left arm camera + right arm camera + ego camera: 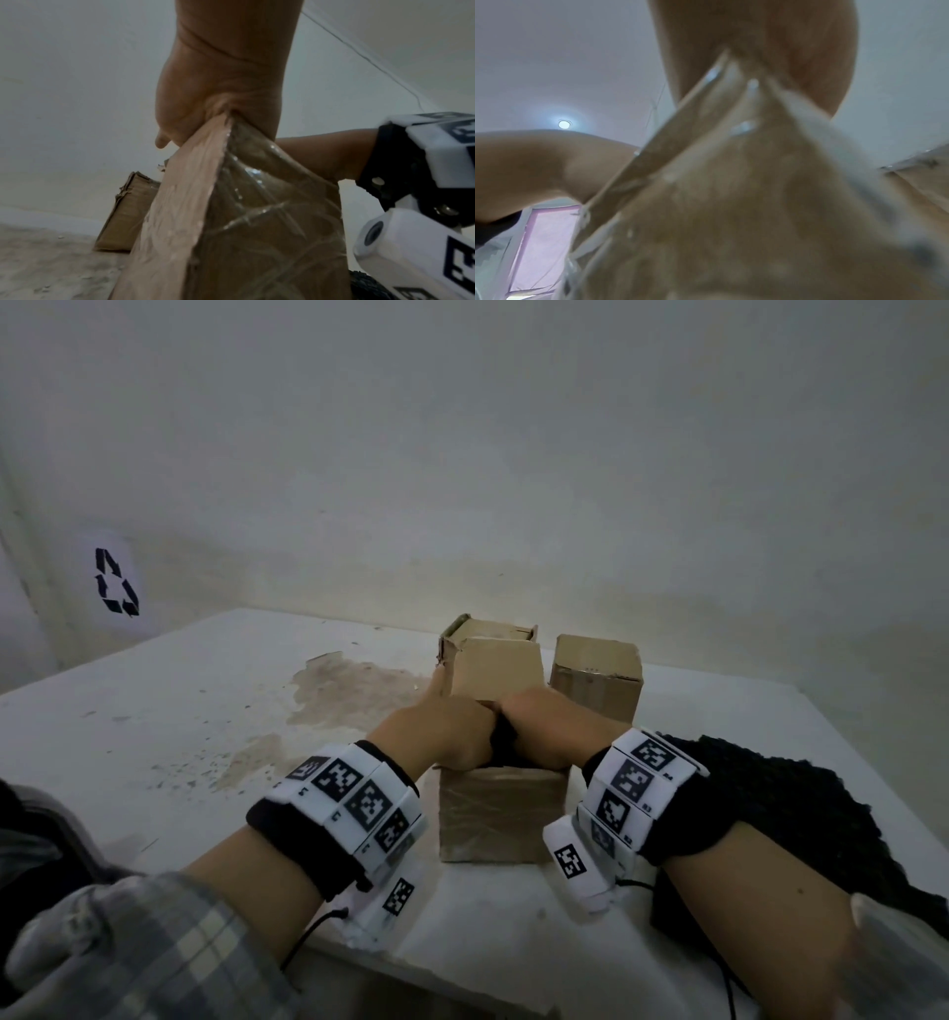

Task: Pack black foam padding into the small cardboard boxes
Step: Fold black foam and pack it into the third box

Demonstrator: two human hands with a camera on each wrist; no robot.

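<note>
Both hands in the mouth of the near box, foam directly under the grip.

The left hand (pixel 441 731) and right hand (pixel 539 726) meet knuckle to knuckle over the open top of the near cardboard box (pixel 500 814), which stands upright at the front of the worktop (pixel 179 711). A dark wad of black foam padding (pixel 506 744) shows between them, already inside the mouth, so the push that counts is straight down. Fingers are buried in the box: cannot tell how each grip lies. Neither hand is nearer; they share the opening. More foam, the spare heap (pixel 780 793), lies just right of the box under the right forearm. Two further boxes stand behind, the left one (pixel 490 660) open-flapped, the right one (pixel 595 683) closed.
</note>
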